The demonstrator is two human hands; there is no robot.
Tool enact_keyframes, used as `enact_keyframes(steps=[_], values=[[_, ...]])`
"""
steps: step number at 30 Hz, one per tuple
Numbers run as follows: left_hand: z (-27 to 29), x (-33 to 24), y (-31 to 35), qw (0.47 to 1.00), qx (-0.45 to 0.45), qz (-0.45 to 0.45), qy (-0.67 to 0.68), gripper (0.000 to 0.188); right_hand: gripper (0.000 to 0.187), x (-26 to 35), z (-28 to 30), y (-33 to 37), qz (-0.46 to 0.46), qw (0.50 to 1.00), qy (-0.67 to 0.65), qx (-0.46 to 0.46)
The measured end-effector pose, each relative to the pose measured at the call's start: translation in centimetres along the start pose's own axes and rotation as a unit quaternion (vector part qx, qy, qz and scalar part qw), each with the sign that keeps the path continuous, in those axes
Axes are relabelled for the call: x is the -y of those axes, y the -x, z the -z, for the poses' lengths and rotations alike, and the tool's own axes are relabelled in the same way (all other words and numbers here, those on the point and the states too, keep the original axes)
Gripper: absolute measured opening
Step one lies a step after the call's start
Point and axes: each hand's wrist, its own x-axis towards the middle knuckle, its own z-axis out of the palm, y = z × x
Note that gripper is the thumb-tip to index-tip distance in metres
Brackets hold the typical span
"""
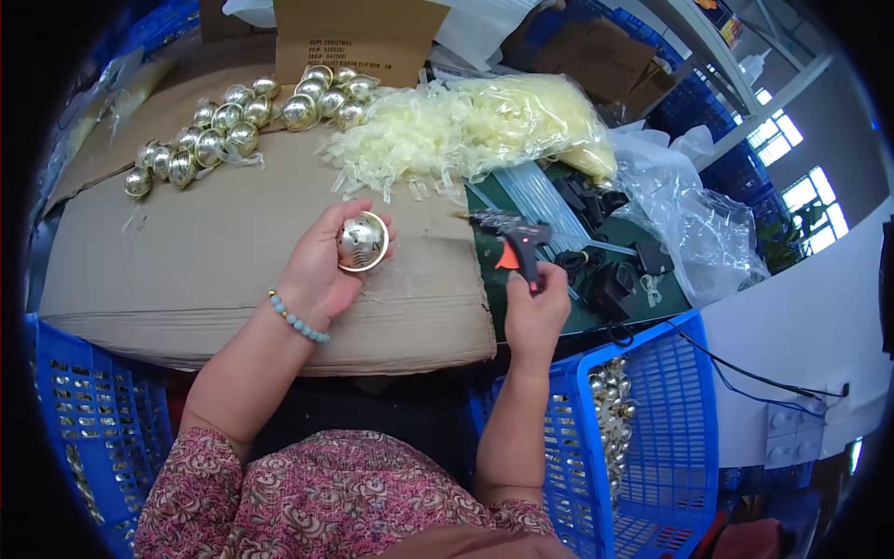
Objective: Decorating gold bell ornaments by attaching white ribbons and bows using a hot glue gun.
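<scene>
My left hand (pixel 315 263) lies palm up over the cardboard, its fingers curled round a shiny gold ornament ball (pixel 361 242) with a raised rim. To its right, my right hand (pixel 538 315) grips the handle of a black hot glue gun (pixel 523 238) with an orange trigger. The nozzle points left toward the ball, apart from it. Several like gold balls (pixel 225 118) rest at the back left of the cardboard. A loose pile of small pale-yellow translucent pieces (pixel 402 140) lies behind my hands, spilling from a clear plastic bag (pixel 545 116).
Flattened cardboard (pixel 177 270) covers the table. Clear glue sticks (pixel 540 207), black power adapters (pixel 615 287) and cables lie at the right. A blue crate (pixel 670 410) at the lower right holds many gold pieces; another blue crate (pixel 98 401) stands lower left. A cardboard box (pixel 358 42) stands behind.
</scene>
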Motion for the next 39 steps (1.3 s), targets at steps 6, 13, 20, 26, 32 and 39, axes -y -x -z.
enact_keyframes(steps=[6, 13, 20, 26, 32, 39], values=[[0.5, 0.0, -1.4, 0.998, 0.063, 0.016, 0.016, 0.020, 0.039, 1.9, 1.0, 1.1, -0.098, 0.884, -0.411, 0.201], [0.2, 0.2, -1.0, 0.998, 0.052, 0.025, 0.029, 0.017, 0.040, 4.5, -0.1, 2.4, -0.031, 0.859, -0.436, 0.268], [0.3, 0.1, -0.5, 0.998, 0.055, 0.019, 0.006, 0.018, 0.037, 4.2, -0.4, 3.6, -0.029, 0.874, -0.373, 0.309], [0.7, 0.4, -0.8, 0.998, 0.052, 0.016, 0.012, 0.016, 0.034, 4.2, -0.9, 4.1, -0.055, 0.874, -0.377, 0.300], [0.1, 0.7, -0.8, 0.999, 0.023, 0.007, 0.031, 0.013, 0.034, 4.2, -1.4, 4.4, -0.074, 0.875, -0.384, 0.284], [0.1, 0.7, -0.8, 0.999, 0.026, 0.005, 0.026, 0.014, 0.031, 4.2, -1.4, 4.6, -0.102, 0.869, -0.397, 0.276]])
